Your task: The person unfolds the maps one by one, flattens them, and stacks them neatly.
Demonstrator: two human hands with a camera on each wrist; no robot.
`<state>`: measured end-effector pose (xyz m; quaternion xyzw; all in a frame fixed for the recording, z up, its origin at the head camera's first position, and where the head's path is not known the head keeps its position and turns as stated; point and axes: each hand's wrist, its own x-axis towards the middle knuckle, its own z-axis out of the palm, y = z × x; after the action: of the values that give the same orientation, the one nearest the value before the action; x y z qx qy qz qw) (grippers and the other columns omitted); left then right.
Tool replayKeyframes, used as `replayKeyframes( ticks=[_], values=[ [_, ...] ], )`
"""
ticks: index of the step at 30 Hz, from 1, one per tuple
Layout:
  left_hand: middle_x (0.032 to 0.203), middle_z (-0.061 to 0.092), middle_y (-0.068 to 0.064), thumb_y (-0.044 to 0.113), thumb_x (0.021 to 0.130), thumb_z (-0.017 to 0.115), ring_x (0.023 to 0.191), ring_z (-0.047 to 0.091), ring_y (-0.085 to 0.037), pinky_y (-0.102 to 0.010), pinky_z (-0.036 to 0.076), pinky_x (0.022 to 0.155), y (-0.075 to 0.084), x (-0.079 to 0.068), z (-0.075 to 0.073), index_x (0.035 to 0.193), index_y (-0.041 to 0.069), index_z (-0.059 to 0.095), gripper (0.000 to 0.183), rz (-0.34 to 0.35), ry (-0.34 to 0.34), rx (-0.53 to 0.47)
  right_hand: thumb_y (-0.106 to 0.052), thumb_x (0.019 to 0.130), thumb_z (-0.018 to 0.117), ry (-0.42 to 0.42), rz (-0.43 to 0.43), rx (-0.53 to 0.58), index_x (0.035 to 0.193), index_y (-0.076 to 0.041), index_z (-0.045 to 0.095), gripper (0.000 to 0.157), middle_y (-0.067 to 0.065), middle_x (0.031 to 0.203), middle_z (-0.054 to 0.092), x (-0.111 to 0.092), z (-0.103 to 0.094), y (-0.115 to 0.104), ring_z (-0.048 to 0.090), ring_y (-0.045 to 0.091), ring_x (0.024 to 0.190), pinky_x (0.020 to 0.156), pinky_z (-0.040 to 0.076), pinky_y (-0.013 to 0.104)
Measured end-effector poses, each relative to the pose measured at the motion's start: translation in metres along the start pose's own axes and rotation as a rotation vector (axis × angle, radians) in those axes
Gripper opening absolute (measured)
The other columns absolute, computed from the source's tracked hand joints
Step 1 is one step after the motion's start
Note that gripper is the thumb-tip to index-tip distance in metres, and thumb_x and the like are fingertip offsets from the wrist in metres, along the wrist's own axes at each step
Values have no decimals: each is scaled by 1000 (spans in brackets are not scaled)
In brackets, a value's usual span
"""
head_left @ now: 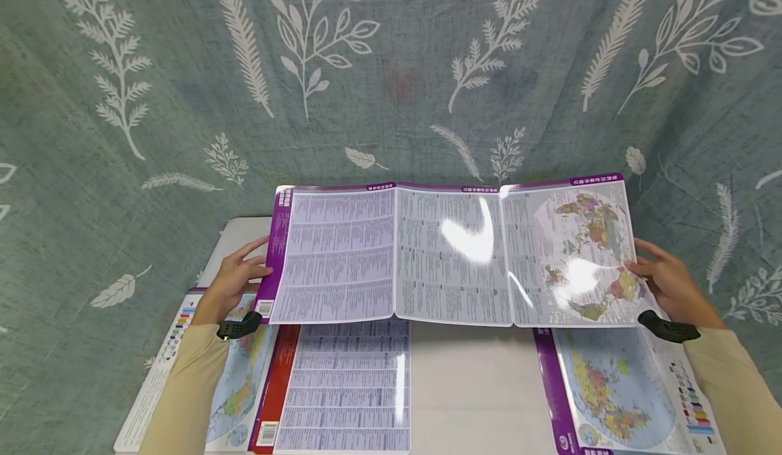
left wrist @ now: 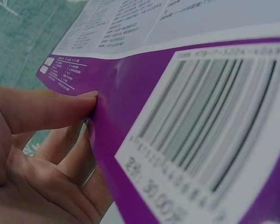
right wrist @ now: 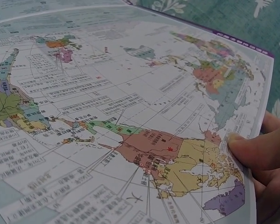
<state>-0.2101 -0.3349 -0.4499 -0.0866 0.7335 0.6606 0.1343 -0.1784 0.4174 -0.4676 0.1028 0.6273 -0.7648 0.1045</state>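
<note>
Stretched out between both hands is a three-panel folding map [head_left: 452,255], glossy, with purple strips and dense text; its right panel carries a world map [right wrist: 149,149]. My left hand [head_left: 237,275] pinches the purple left edge, thumb on the front near a printed barcode [left wrist: 205,126]. At the opposite edge, my right hand [head_left: 666,275] grips the sheet with the thumb [right wrist: 256,149] on the front and fingers behind. The sheet hangs upside down above the table and hides part of what lies below. Slight creases show between its panels.
On the white table [head_left: 470,387] lie a red-edged text sheet [head_left: 351,394] and a world map sheet [head_left: 244,380] at the left. Another purple-edged map [head_left: 617,380] lies at the right. A green leaf-patterned cloth [head_left: 397,75] hangs behind.
</note>
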Motion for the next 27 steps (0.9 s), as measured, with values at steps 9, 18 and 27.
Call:
replayKeyframes(
  ticks=[9, 18, 27],
  values=[
    [112, 60, -5, -6, 89, 55, 86, 66, -18, -38, 56, 71, 2, 15, -4, 151, 15, 25, 71, -33, 4, -35, -4, 94, 57, 11, 13, -13, 153, -17, 9, 77, -13, 93, 67, 14, 7, -8, 64, 7, 80, 63, 54, 26],
    [106, 63, 1, -6, 91, 53, 87, 66, -16, -35, 55, 71, 3, 27, -5, 151, 12, 23, 70, -43, 3, -64, -5, 93, 57, 55, 31, -7, 147, -26, 31, 63, -12, 89, 68, 29, 10, -10, 65, 9, 76, 61, 54, 27],
    [103, 62, 5, -3, 92, 54, 84, 63, -10, -30, 54, 69, -1, 43, -12, 149, 14, 29, 65, -46, 40, -24, -2, 92, 58, 81, 19, -12, 125, -27, 48, 42, -11, 84, 68, 44, 17, -17, 64, 8, 73, 59, 53, 25]
  ],
)
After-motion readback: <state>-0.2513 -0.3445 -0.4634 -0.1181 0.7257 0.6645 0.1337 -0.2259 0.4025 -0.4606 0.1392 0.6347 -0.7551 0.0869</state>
